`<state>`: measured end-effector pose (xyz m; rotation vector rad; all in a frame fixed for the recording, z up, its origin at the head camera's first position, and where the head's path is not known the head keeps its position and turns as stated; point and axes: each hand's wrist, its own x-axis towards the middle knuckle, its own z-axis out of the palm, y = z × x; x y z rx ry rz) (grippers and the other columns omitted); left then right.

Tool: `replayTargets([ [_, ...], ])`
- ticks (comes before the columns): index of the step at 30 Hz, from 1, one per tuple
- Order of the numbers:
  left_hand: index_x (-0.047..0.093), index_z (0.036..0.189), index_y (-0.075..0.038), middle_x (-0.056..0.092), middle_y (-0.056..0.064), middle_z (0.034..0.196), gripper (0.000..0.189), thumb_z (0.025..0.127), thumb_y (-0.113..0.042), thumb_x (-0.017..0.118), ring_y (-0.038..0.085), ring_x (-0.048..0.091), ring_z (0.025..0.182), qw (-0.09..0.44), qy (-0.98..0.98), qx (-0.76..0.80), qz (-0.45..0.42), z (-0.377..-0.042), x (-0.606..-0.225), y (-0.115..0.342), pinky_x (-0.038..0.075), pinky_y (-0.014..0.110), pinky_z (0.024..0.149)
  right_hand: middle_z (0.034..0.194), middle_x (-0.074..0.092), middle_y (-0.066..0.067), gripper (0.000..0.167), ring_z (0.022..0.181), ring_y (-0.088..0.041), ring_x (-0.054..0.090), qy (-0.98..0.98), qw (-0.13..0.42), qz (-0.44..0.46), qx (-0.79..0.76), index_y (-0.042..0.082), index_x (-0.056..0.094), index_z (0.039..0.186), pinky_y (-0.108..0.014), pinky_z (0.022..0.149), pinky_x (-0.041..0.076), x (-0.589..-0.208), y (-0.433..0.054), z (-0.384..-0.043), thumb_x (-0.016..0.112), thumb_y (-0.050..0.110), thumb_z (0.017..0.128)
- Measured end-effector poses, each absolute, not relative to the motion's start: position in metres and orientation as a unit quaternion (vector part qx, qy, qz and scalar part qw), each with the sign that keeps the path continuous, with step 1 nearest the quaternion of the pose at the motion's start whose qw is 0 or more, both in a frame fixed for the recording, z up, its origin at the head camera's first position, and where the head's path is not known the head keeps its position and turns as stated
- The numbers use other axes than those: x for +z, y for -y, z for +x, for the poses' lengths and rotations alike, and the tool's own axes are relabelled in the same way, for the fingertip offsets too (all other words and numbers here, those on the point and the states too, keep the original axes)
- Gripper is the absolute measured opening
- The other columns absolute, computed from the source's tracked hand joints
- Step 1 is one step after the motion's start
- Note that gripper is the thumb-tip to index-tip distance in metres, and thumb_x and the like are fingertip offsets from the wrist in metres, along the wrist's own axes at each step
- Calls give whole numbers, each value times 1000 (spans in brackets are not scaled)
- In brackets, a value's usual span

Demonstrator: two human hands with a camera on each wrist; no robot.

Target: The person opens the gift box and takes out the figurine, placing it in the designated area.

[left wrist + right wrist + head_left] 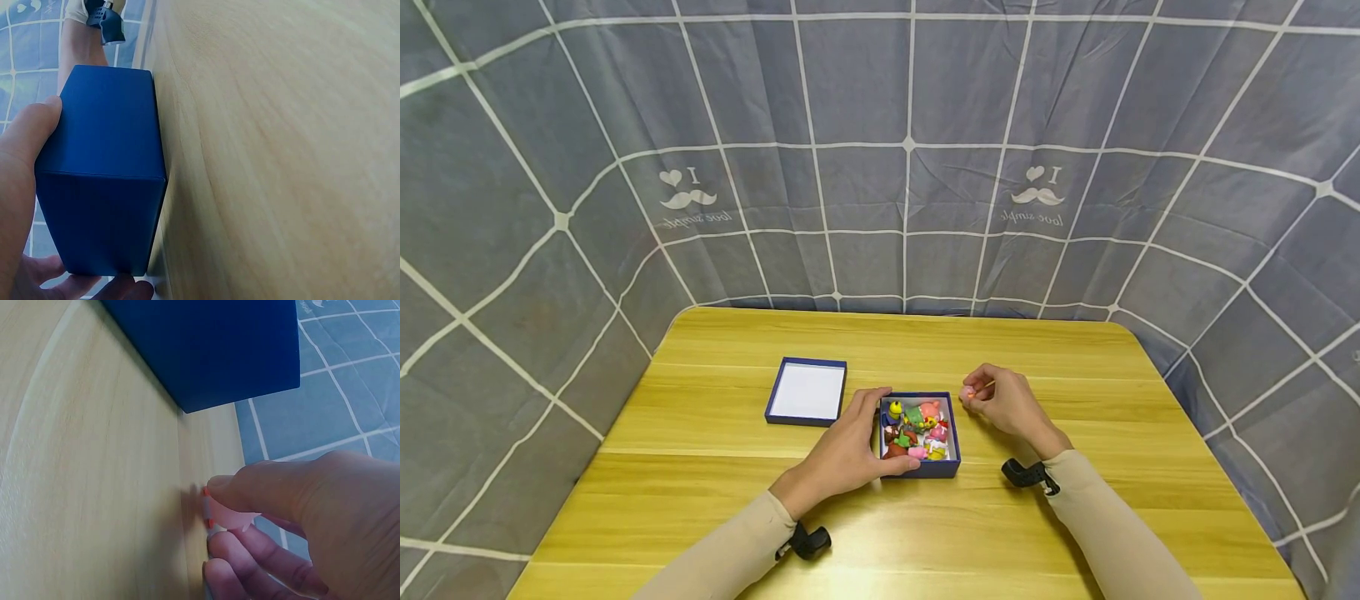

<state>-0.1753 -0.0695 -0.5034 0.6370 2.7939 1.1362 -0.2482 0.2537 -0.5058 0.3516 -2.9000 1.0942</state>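
A blue box (934, 470) stands on the table, filled with several small colourful toy figurines (917, 419). My left hand (842, 454) grips this box from its left side, thumb along the near wall and fingers at the far side; the left wrist view shows the box's plain blue walls (100, 219) between thumb and fingers. Just right of the box, my right hand (1011, 406) pinches a small pink figurine (967, 392) between thumb and fingers, close to the tabletop. In the right wrist view the pink figurine (232, 516) is partly hidden by the thumb.
A shallow blue lid with a white inside (808, 392) lies left of and behind the box. The wooden table (715, 500) ends at a grey curtain with white lines (865, 192). A black strap device (1028, 475) sits on each wrist.
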Motion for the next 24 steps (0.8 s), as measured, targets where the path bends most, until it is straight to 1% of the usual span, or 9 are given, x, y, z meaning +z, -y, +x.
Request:
replayTargets([
  [7, 39, 179, -15, 49, 14, 174, 119, 90, -69, 96, 27, 68, 138, 31, -906, 368, 207, -175, -503, 70, 62, 52, 115, 105, 84, -10, 25, 92, -19, 79, 927, 10, 122, 355, 3, 80, 120, -27, 83, 64, -506, -254, -247, 93, 4, 98],
  [12, 39, 179, -15, 49, 14, 174, 119, 90, -68, 96, 27, 68, 137, 32, -905, 370, 206, -175, -502, 70, 62, 52, 115, 106, 84, -11, 27, 93, -20, 79, 925, 10, 123, 358, 2, 80, 121, -25, 83, 63, -505, -254, -247, 93, 4, 97],
  [15, 39, 179, -15, 49, 14, 174, 118, 90, -68, 96, 28, 68, 137, 33, -906, 369, 206, -175, -502, 70, 62, 52, 115, 106, 84, -11, 26, 93, -20, 80, 926, 13, 123, 356, 2, 81, 121, -28, 84, 65, -505, -253, -247, 92, 5, 98],
  [21, 38, 179, -15, 49, 15, 175, 119, 90, -69, 96, 29, 68, 138, 35, -906, 369, 205, -175, -502, 70, 62, 53, 116, 106, 84, -10, 19, 94, -21, 81, 928, 19, 122, 350, 4, 81, 119, -40, 89, 69, -506, -253, -248, 89, 10, 103],
  [24, 38, 180, -15, 49, 15, 175, 119, 90, -69, 96, 29, 69, 138, 36, -905, 371, 204, -175, -502, 69, 62, 54, 116, 106, 84, -10, 19, 94, -21, 81, 929, 22, 122, 349, 4, 81, 119, -43, 90, 70, -506, -252, -248, 90, 11, 103],
])
